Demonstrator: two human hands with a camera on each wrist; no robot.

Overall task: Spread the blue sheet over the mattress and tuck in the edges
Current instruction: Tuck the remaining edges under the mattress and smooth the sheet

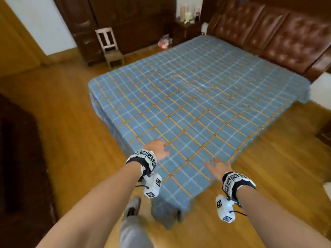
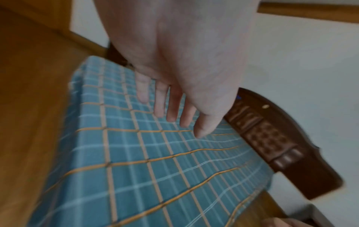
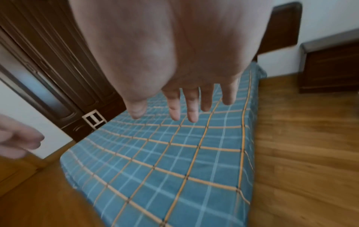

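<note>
The blue sheet [image 1: 188, 97] with orange and white checks lies spread flat over the whole mattress, its sides hanging down toward the floor. Over the near corner hovers my left hand [image 1: 157, 149], fingers straight and spread, holding nothing; the left wrist view shows its fingers [image 2: 172, 106] above the sheet [image 2: 147, 161]. My right hand [image 1: 216, 167] floats open above the sheet's near right edge. Its fingers [image 3: 192, 104] hang straight over the sheet [image 3: 174, 161] in the right wrist view, not gripping.
A brown tufted headboard [image 1: 279, 31] backs the bed at the far right. A small wooden chair [image 1: 110, 47] and dark wardrobe [image 1: 125, 20] stand beyond the bed's left side. A nightstand [image 1: 187, 27] holds bottles. Wooden floor [image 1: 59, 108] surrounds the bed; my foot [image 1: 132, 206] stands by the near corner.
</note>
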